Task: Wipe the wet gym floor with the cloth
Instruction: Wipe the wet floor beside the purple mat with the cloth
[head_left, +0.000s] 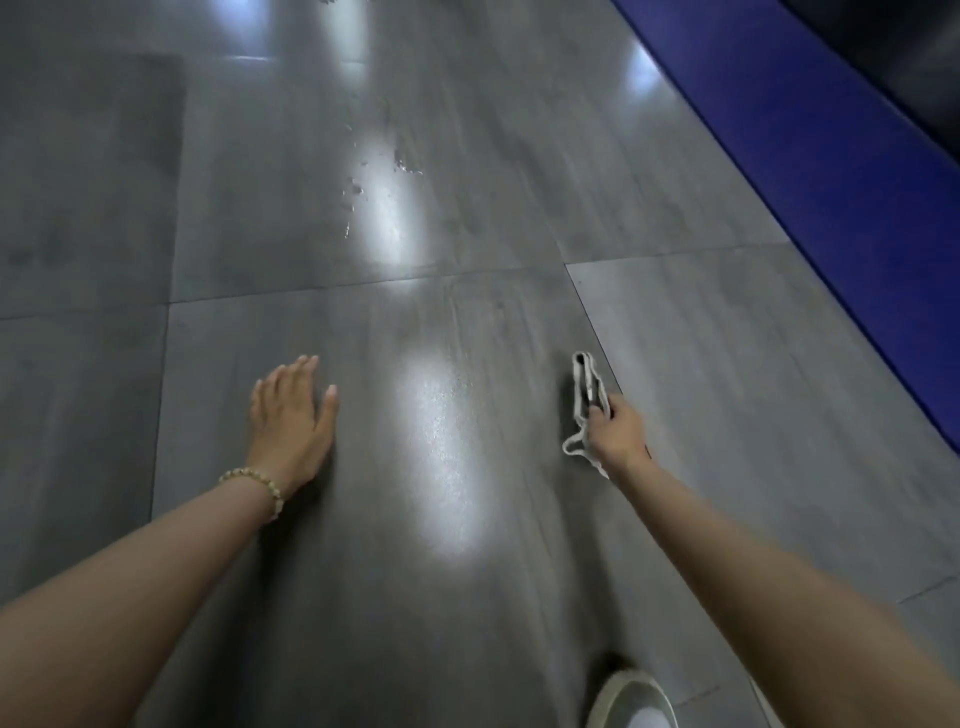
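Note:
The grey tiled gym floor (322, 218) fills the view, glossy with light reflections. Water drops and a small puddle (402, 161) lie ahead, up the middle. My right hand (618, 431) grips a crumpled white cloth (584, 395), which hangs bunched just above or against the floor at the right. My left hand (293, 421), with a bead bracelet on its wrist, is stretched out flat with fingers together, low over the floor at the left, holding nothing.
A blue mat (810, 156) runs diagonally along the right side, with something dark behind it at the top right. The toe of a light shoe (631, 701) shows at the bottom edge. Tile seams cross the floor.

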